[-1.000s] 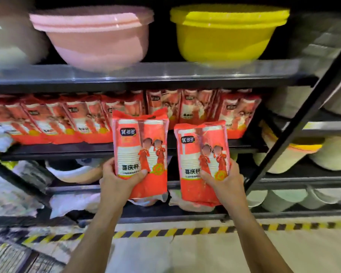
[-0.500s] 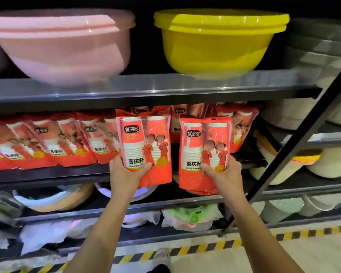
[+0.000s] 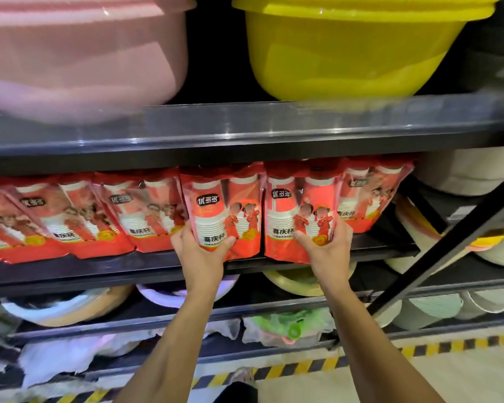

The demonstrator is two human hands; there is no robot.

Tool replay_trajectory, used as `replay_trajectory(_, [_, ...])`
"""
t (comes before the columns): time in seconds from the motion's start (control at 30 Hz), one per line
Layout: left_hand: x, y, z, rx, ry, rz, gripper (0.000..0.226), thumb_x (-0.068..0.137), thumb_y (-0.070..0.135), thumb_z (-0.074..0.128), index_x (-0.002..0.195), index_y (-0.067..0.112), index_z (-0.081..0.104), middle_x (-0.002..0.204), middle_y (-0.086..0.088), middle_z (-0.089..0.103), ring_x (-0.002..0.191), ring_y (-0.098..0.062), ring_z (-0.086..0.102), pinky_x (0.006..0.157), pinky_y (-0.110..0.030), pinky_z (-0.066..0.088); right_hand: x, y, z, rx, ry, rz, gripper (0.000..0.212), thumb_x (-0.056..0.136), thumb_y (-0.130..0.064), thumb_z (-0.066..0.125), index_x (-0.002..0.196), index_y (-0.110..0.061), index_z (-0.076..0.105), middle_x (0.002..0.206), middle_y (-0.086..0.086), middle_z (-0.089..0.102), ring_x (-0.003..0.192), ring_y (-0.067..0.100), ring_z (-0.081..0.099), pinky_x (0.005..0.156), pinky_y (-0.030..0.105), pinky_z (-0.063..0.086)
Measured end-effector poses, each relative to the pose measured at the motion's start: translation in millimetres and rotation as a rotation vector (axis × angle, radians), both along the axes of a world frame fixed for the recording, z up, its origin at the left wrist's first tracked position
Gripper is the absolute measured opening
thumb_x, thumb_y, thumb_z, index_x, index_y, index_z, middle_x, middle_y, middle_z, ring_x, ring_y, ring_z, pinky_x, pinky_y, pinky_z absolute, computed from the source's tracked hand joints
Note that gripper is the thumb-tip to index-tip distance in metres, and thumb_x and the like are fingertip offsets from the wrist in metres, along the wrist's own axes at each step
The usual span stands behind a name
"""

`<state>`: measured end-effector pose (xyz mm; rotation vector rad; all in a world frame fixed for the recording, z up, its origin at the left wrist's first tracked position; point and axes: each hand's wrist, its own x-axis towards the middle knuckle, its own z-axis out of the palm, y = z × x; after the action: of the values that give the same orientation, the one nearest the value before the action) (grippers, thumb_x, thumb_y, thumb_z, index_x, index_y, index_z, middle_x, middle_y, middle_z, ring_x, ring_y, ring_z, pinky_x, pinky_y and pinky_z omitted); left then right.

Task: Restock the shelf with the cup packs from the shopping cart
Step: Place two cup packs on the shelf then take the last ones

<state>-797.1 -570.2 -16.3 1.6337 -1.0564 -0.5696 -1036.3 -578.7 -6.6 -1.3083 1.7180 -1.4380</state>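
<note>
The left cup pack (image 3: 224,216) and the right cup pack (image 3: 300,219) stand upright, side by side, at the front edge of the shelf (image 3: 99,273), near the centre of the view. Each is a glossy film bag around stacked cups, probably light, slippery and easy to crush, so the firm lower half is the best place to hold. The left hand (image 3: 200,253) and the right hand (image 3: 328,250) grip there, thumb in front, fingers curled behind. Other packs (image 3: 114,219) lean toward 9 o'clock.
</note>
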Motion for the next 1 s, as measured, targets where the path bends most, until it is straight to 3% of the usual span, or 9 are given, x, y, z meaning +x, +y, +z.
replay_trajectory(0.1, [0.0,-1.7,-8.7,0.033,-0.023,0.018,0.090,0.076,0.036,0.095,0.148,0.010,0.047,0.141,0.002,0.040,0.128,-0.019,0.052,0.111,-0.038,0.045,-0.4,-4.1,-4.1,0.025,-0.013,-0.018,0.079,0.079,-0.036,0.090,0.147,-0.023,0.050,0.129,-0.008,0.046,0.119,0.010,0.052,0.103,0.026,0.044])
replay_trajectory(0.2, [0.6,-4.7,-12.1,0.058,-0.104,0.073,0.095,0.072,0.042,0.095,0.148,0.011,0.047,0.145,-0.003,0.046,0.136,-0.027,0.042,0.116,-0.052,0.042,-2.3,-7.3,-9.6,0.038,-0.004,-0.036,0.088,0.077,-0.043,0.090,0.151,-0.021,0.046,0.132,-0.007,0.051,0.127,0.015,0.049,0.109,0.037,0.046])
replay_trajectory(0.33, [0.2,-8.3,-9.2,0.052,-0.064,0.079,0.099,0.074,0.037,0.096,0.153,0.012,0.041,0.148,-0.004,0.049,0.140,-0.026,0.036,0.114,-0.046,0.037,0.0,-13.7,-13.7,0.047,0.005,-0.037,0.092,0.075,-0.048,0.090,0.151,-0.024,0.045,0.141,-0.006,0.053,0.135,0.017,0.047,0.115,0.045,0.044])
replay_trajectory(0.5, [-0.5,-15.1,-10.9,0.054,-0.083,0.076,0.096,0.081,0.033,0.092,0.158,0.010,0.040,0.146,-0.003,0.035,0.135,-0.023,0.040,0.115,-0.035,0.038,4.0,-19.2,-11.3,0.044,0.036,-0.028,0.085,0.080,-0.040,0.089,0.152,-0.025,0.045,0.137,-0.006,0.038,0.127,0.012,0.045,0.111,0.027,0.041])
replay_trajectory(0.67, [-0.9,-19.2,-10.0,0.041,-0.079,0.127,0.089,0.083,0.032,0.091,0.153,0.010,0.040,0.145,-0.007,0.042,0.135,-0.027,0.046,0.112,-0.046,0.046,8.7,-27.4,-11.0,0.061,0.128,-0.077,0.089,0.081,-0.046,0.086,0.155,-0.023,0.042,0.138,-0.005,0.039,0.137,0.017,0.035,0.110,0.030,0.036])
replay_trajectory(0.83, [-4.6,-30.1,-8.3,0.042,-0.108,0.156,0.077,0.084,0.029,0.090,0.143,0.005,0.046,0.136,-0.013,0.047,0.127,-0.031,0.050,0.097,-0.035,0.044,16.5,-38.9,-15.4,0.058,0.140,-0.126,0.079,0.084,-0.042,0.084,0.149,-0.019,0.045,0.141,-0.002,0.045,0.138,0.020,0.042,0.116,0.046,0.043])
replay_trajectory(1.0, [-1.3,-34.7,-16.4,-0.003,-0.151,0.167,0.074,0.081,0.033,0.092,0.136,0.005,0.049,0.128,-0.011,0.050,0.113,-0.034,0.055,0.092,-0.050,0.054,23.7,-44.0,-14.7,0.051,0.139,-0.159,0.079,0.087,-0.037,0.084,0.149,-0.012,0.042,0.144,0.004,0.044,0.136,0.023,0.046,0.116,0.043,0.042])
